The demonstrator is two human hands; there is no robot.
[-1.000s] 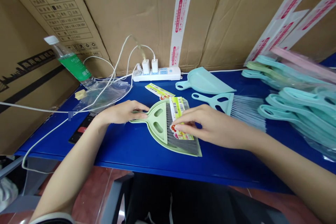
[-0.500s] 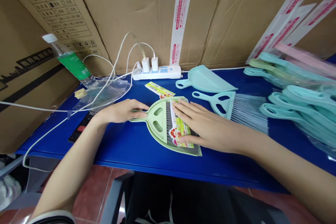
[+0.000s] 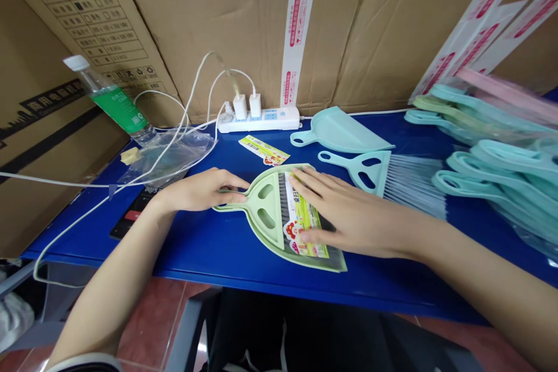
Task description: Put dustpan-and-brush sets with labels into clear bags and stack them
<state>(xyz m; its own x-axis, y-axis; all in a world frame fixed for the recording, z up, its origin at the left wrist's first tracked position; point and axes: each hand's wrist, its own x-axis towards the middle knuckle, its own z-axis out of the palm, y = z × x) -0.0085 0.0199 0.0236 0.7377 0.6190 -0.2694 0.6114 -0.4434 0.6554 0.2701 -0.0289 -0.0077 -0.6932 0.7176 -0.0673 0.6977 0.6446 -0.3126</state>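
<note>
Nearest, the front edge of the blue tabletop runs just on the near side of the light-green dustpan, which lies flat there with a matching hand brush nested inside. Over the dustpan's mouth, the right hand is spread flat, palm down, gripping nothing; it covers part of a printed label card on the grey bristles, seemingly to keep it flat. At the dustpan's handle end, the left hand pinches the stacked handles, thumb on top, likely as an anchor against sliding; its underside is hidden.

Left of the dustpan, partly behind the left forearm, is a black slab with a red patch. Well to its right, bagged brush-and-dustpan sets are heaped, apparently to save room. Just beyond it, a second label card lies loose. Beyond and rightward, a light-blue hand brush and light-blue dustpan lie un-nested, perhaps for easy reach. Farthest beyond it, a white power strip sits along cardboard boxes.
</note>
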